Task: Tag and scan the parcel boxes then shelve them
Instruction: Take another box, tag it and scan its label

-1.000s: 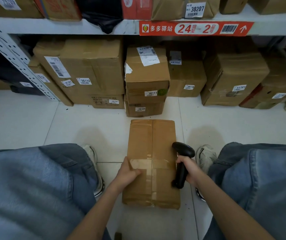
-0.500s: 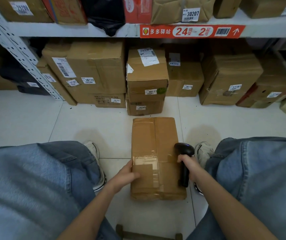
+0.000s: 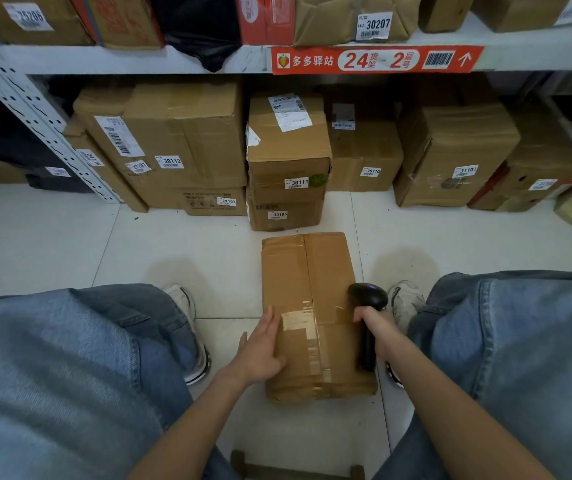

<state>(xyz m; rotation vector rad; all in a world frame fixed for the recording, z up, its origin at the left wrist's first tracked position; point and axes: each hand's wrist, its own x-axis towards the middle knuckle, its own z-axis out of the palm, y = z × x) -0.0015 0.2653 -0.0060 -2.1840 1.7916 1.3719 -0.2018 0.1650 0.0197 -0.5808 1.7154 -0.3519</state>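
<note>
Left hand (image 3: 260,344) flat on parcel box (image 3: 315,306); right hand (image 3: 376,327) gripping scanner (image 3: 367,299).

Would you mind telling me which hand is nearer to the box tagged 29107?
Left. The left hand lies flat on the parcel's left edge, below the 29107 box; the right hand holds the scanner at the parcel's right edge, farther away.

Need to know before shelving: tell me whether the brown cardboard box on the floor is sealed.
Sealed: brown cardboard box, flaps shut, clear tape along the seam.

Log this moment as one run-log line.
left hand flat on parcel box | right hand grips scanner | box on floor
</note>
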